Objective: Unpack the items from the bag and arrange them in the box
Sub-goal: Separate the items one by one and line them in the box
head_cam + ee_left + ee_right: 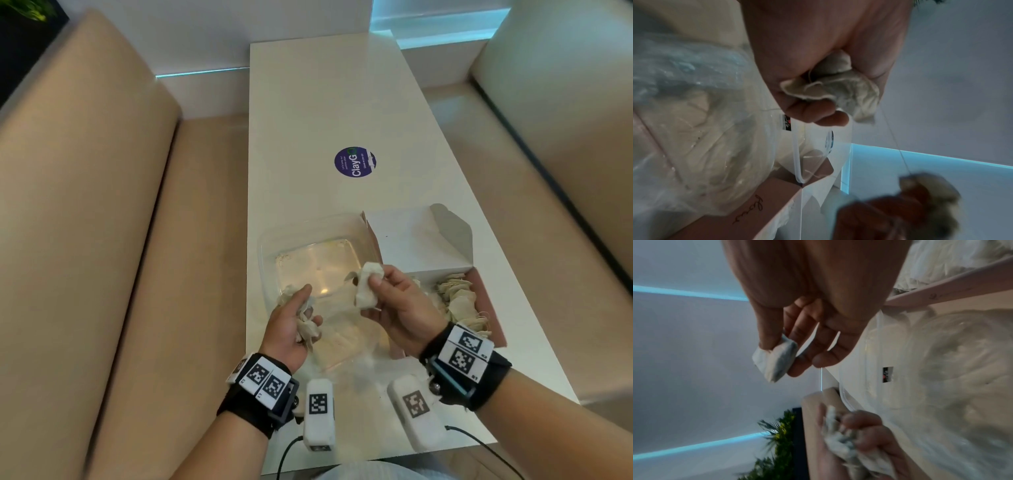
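A clear plastic bag point(318, 253) lies open on the white table point(308, 120), with pale tea bags inside near its front end. My left hand point(294, 322) grips a crumpled bunch of tea bags point(308, 325) over the bag's left side; the same bunch of tea bags point(838, 87) fills its fist in the left wrist view. My right hand point(390, 298) pinches one folded tea bag point(368, 284) between thumb and fingers above the bag; that folded tea bag point(774, 360) shows in the right wrist view. A pink box point(486, 301) with a white lid point(418, 240) raised holds several tea bags point(459, 301).
A round purple sticker point(355, 161) sits mid-table. Beige bench seats point(120, 240) flank the table on both sides. Two white tagged devices point(320, 414) with cables lie at the table's near edge. A plant point(777, 443) stands at the far left.
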Available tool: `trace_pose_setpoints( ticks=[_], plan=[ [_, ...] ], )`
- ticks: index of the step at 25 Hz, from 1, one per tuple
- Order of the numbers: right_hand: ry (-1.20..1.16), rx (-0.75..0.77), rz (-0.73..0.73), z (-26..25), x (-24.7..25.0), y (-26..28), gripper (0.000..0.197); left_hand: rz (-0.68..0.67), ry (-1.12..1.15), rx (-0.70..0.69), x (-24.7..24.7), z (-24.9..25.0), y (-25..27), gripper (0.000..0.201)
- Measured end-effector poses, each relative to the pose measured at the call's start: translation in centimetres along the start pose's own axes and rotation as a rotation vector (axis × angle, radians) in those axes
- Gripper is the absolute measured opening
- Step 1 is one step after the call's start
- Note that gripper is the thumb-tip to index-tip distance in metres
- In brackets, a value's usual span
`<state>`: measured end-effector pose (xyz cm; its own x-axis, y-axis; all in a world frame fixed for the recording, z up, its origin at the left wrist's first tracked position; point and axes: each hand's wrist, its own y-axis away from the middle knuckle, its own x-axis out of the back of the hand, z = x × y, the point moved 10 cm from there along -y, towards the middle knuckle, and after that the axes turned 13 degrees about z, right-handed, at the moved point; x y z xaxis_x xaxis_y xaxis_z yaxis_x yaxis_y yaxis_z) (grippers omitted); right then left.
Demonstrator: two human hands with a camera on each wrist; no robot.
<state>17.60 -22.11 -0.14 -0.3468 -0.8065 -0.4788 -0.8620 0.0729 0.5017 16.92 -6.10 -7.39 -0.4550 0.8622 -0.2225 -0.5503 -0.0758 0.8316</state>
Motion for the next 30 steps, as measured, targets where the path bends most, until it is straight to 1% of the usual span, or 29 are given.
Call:
trace_pose_setpoints(
  ticks=[3, 5, 6, 7, 8, 9, 10, 11, 13, 15, 17, 19, 20, 21, 23, 24, 25, 27, 29, 30],
  plan=[
    [-0.078, 0.065, 0.001, -2.7, 0.3, -0.1, 0.042, 0.119, 0.1, -0.009, 2.6, 0.7, -1.7, 0.015],
    [-0.057, 0.112, 0.017, -4.0, 0.8, -0.3, 0.042, 0.142, 0.127, -0.061, 3.8, 1.8, -2.3, 0.015],
    [-0.022, 0.128, 0.028, -4.3, 1.1, -0.4, 0.043, 0.121, 0.105, -0.097, 3.8, 2.5, -2.2, 0.016],
    [0.025, 0.135, 0.039, -4.2, 1.3, -0.5, 0.046, 0.061, 0.048, -0.133, 3.1, 3.0, -1.8, 0.017],
    [0.08, 0.128, 0.049, -3.8, 1.3, -0.5, 0.047, -0.032, -0.033, -0.171, 1.7, 3.3, -0.8, 0.015],
    [0.137, 0.114, 0.054, -3.1, 1.3, -0.5, 0.044, -0.142, -0.114, -0.211, -0.1, 3.3, 0.5, 0.013],
    [0.199, 0.101, 0.054, -2.3, 1.2, -0.4, 0.037, -0.235, -0.184, -0.248, -1.9, 3.1, 2.0, 0.015],
    [0.265, 0.089, 0.05, -1.4, 1.0, -0.3, 0.026, -0.292, -0.236, -0.276, -3.3, 2.8, 2.9, 0.018],
    [0.387, 0.083, 0.043, 0.1, 0.6, 0.0, 0.013, -0.348, -0.284, -0.312, -5.0, 2.2, 3.7, 0.029],
    [0.461, 0.075, 0.04, 1.1, 0.6, 0.2, 0.012, -0.35, -0.318, -0.347, -5.3, 2.0, 3.3, 0.041],
    [0.519, 0.084, 0.078, 1.3, 1.3, 0.1, 0.019, -0.303, -0.338, -0.381, -4.7, 2.3, 2.8, 0.037],
    [0.57, 0.145, 0.135, 0.3, 2.2, 0.2, 0.034, -0.225, -0.361, -0.397, -3.9, 2.7, 2.3, 0.03],
    [0.583, 0.17, 0.133, -0.3, 2.4, 0.4, 0.04, -0.195, -0.383, -0.407, -3.6, 3.0, 2.0, 0.03],
    [0.577, 0.177, 0.094, -0.8, 2.3, 0.7, 0.043, -0.174, -0.413, -0.424, -3.3, 3.1, 1.8, 0.031],
    [0.525, 0.149, -0.045, -1.1, 0.8, 1.7, 0.038, -0.141, -0.486, -0.442, -2.9, 3.2, 1.7, 0.03],
    [0.521, 0.146, -0.094, -1.1, 0.0, 2.1, 0.034, -0.149, -0.519, -0.447, -3.0, 3.0, 1.9, 0.029],
    [0.541, 0.164, -0.105, -1.1, -0.6, 2.0, 0.032, -0.184, -0.54, -0.446, -3.3, 2.7, 2.2, 0.029],
    [0.585, 0.208, -0.023, -0.9, -0.3, 1.1, 0.034, -0.276, -0.584, -0.436, -4.2, 1.8, 3.2, 0.036],
    [0.644, 0.213, 0.046, -0.5, 0.4, 0.3, 0.034, -0.307, -0.617, -0.411, -4.5, 1.2, 3.4, 0.043],
    [0.681, 0.199, 0.046, -0.2, 0.7, 0.0, 0.029, -0.312, -0.622, -0.405, -4.5, 1.1, 3.3, 0.044]
  ],
)
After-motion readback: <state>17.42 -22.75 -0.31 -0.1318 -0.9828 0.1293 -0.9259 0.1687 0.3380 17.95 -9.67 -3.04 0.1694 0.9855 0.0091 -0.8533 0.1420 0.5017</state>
